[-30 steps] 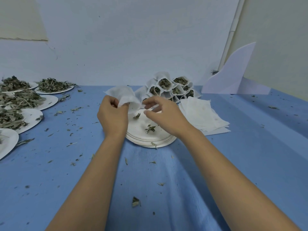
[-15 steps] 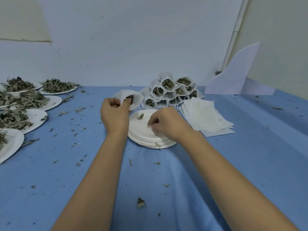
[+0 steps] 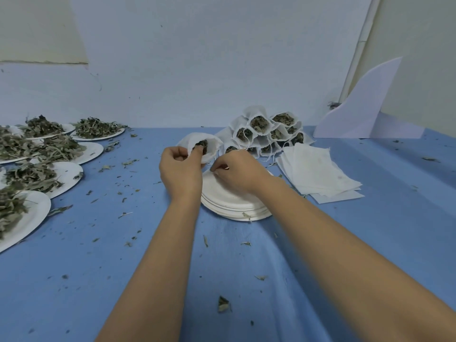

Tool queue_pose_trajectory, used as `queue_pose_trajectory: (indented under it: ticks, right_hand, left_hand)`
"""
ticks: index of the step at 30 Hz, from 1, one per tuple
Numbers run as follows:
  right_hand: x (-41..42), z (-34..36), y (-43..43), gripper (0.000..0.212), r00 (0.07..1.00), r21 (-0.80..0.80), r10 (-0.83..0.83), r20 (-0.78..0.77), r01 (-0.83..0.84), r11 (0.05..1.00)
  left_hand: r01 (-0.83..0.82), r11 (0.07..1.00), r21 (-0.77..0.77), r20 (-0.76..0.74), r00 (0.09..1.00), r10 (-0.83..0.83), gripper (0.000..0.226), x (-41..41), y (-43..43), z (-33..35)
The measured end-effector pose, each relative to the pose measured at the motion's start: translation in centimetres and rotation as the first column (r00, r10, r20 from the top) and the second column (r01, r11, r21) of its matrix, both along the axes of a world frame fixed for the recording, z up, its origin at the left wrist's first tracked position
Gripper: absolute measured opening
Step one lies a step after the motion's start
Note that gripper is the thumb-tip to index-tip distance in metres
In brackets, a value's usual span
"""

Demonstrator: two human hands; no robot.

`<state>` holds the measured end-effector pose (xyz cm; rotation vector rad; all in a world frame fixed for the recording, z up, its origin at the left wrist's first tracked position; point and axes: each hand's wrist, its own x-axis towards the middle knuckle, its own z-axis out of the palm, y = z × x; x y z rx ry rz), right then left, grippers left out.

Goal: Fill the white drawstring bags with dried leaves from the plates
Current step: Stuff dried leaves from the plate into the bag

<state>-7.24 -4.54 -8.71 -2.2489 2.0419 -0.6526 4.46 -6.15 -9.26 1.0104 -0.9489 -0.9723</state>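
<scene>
In the head view, a white drawstring bag [image 3: 211, 149] is held at its mouth by the left hand [image 3: 181, 169] just beyond the far rim of a stack of emptied plates [image 3: 232, 206]. The fingers [image 3: 197, 151] are curled round the rim, and dark dried leaves [image 3: 201, 143] can be seen inside. The right hand [image 3: 238, 172] is lowered over the top plate with its fingers drawn into a narrow pinch; what is caught between them cannot be told. Filled bags [image 3: 267, 129] are piled behind, flat unfilled bags [image 3: 318, 169] lie to the right, and heaped plates [image 3: 63, 176] are set well apart at the left of the blue bench [image 3: 370, 243]. The step in hand is judged to be gathering the last crumbs into this bag. It would be done best if the mouth is propped wide and tilted toward the plate, if each pinch is carried low across the short gap, and if the pinch is released only once it is well inside the rim, so that less is scattered on the bench.
</scene>
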Motion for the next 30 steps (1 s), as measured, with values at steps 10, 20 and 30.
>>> queue_pose_trajectory:
  ticks: [10,20,30]
  right_hand:
    - [-0.7,-0.2,2.4,0.030,0.996,0.024,0.005,-0.094,-0.003,1.000]
    - [-1.0,2.1,4.0,0.016,0.532,-0.213,0.009,0.846,0.323,0.922]
    - [1.3,3.6,3.0,0.020,0.788,-0.216,-0.160,0.595,0.349,0.912]
  left_hand:
    - [0.013,1.000,0.022,0.010,1.000,-0.013,0.027,0.1,0.0,0.0]
    - [0.192,0.981,0.013,0.043,0.980,-0.192,0.022,-0.6,0.7,0.1]
    - [0.307,0.946,-0.103,0.237,0.931,-0.277,0.019,-1.4,1.9,0.4]
